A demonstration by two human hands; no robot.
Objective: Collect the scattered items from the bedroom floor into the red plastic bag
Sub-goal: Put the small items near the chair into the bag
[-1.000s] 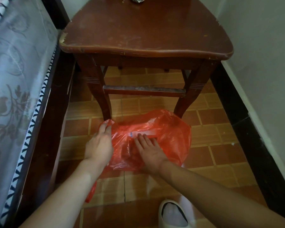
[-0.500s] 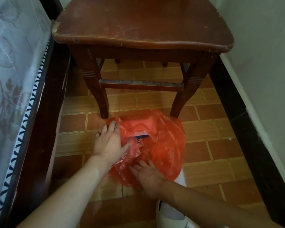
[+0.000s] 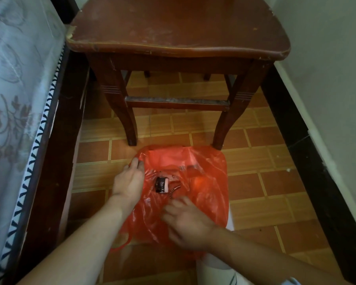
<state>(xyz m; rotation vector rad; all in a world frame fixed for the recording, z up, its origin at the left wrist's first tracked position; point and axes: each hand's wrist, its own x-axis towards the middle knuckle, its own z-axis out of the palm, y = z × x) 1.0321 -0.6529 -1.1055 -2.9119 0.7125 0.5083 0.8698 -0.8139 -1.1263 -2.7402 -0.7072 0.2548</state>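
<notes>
The red plastic bag (image 3: pixel 206 182) lies on the tiled floor in front of the wooden chair, its mouth spread open. Inside I see a small black and pink packet (image 3: pixel 161 184) and a thin brown chain-like piece (image 3: pixel 174 190). My left hand (image 3: pixel 130 179) grips the bag's left rim and holds it open. My right hand (image 3: pixel 185 221) is at the near rim, fingers curled on the plastic; it is blurred.
A dark wooden chair (image 3: pixel 177 40) stands just beyond the bag, its front legs almost touching it. The bed frame and patterned mattress (image 3: pixel 19 99) run along the left. A white wall with black skirting (image 3: pixel 300 140) closes the right. A white slipper (image 3: pixel 216 268) is below my right arm.
The bag's mouth has been pulled wider, showing the things inside. My right hand drew back toward me from the middle of the bag to its near rim.
</notes>
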